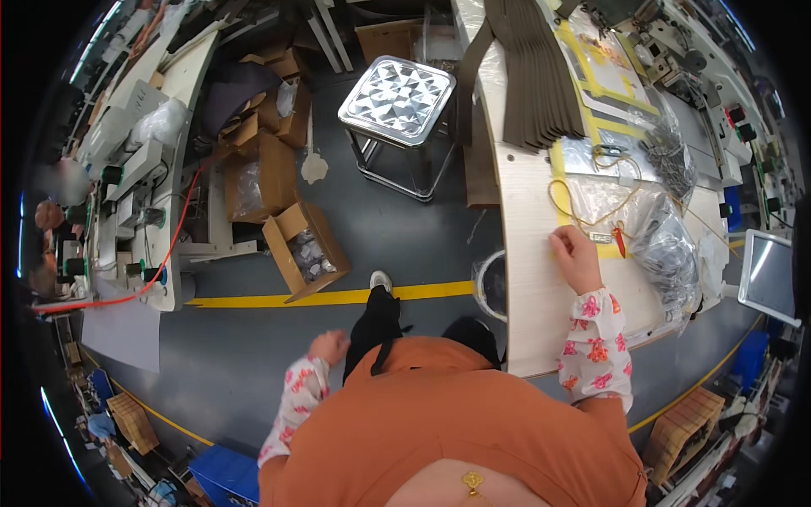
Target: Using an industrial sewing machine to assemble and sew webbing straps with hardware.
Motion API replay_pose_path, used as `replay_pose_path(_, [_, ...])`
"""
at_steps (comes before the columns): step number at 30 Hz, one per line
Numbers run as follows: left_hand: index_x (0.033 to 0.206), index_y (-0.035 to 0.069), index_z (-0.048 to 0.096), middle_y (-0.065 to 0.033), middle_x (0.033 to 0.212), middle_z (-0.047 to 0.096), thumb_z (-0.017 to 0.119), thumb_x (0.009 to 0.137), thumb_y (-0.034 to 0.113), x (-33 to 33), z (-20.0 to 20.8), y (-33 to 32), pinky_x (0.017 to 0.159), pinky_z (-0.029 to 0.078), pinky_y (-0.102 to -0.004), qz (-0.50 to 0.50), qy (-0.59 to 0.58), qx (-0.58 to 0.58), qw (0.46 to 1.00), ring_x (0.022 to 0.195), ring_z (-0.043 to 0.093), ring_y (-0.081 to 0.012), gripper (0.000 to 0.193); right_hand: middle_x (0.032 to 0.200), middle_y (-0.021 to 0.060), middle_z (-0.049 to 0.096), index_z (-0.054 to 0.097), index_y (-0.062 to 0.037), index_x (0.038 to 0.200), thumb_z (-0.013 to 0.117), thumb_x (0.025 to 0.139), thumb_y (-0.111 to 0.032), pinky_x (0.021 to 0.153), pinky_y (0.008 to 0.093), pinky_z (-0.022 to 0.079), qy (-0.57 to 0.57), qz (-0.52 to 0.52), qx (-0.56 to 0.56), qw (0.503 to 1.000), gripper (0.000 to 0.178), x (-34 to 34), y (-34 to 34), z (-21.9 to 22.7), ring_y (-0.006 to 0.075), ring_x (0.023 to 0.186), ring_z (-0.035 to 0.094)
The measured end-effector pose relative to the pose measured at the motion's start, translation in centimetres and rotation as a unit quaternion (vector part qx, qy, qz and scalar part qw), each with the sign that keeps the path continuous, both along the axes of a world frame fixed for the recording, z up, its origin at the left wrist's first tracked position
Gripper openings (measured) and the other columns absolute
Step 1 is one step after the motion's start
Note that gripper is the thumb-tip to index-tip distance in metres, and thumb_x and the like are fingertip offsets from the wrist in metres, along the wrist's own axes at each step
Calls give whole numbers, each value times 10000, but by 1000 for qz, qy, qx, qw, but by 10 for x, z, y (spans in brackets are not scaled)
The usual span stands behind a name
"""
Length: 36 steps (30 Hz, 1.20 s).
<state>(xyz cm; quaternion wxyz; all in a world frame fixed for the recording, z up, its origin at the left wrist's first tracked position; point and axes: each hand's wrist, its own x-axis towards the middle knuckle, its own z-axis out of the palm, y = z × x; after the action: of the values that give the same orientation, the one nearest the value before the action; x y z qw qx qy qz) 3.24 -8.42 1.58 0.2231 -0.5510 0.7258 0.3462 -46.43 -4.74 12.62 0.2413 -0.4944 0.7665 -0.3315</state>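
My right hand is over the pale worktable on the right, its fingers curled in with nothing visible in them. Close by lie a looped yellow cord, a small pale tag and a small red pointed item. My left hand hangs low beside my body, loosely closed, holding nothing that shows. Past the cord, a clear plastic bag spreads over the tabletop. A fanned stack of dark brown strips drapes across the table's far part.
A metal stool with a shiny patterned seat stands ahead. Open cardboard boxes sit on the floor at left, near a bench with sewing machines. A red cable hangs there. A round bin stands against the worktable.
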Motion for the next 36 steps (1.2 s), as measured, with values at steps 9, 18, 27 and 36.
replay_pose_path(9, [1000,21,594,-132,837,637,563,832,159,-125,69,-321,686,477,-305,-10,354,-178,918,759,613,-229,220,561,3,505,573,-7,730,609,833,-226,486,230,375,-26,-334,50,941,245,33,-22,-7,79,504,436])
replay_pose_path(18, [1044,22,583,-138,933,621,578,810,128,-319,113,-413,684,484,-325,-199,482,-109,846,821,611,-241,256,469,108,492,533,-57,529,658,756,-289,436,357,378,215,-405,72,886,349,36,-61,-6,274,433,496])
replay_pose_path(27, [1177,3,485,-203,1177,507,516,865,303,-510,116,-551,898,404,-379,-266,460,-332,780,1078,493,-344,434,471,120,482,533,-27,552,667,742,-206,422,351,354,94,-541,-31,835,294,39,-79,-9,255,420,478])
replay_pose_path(36, [1269,38,410,-270,1276,393,526,844,337,-590,95,-546,1002,304,-421,-279,418,-385,774,1179,377,-405,532,559,60,474,539,-53,617,651,711,-68,559,346,333,186,-563,-86,800,147,64,-118,-12,237,565,447])
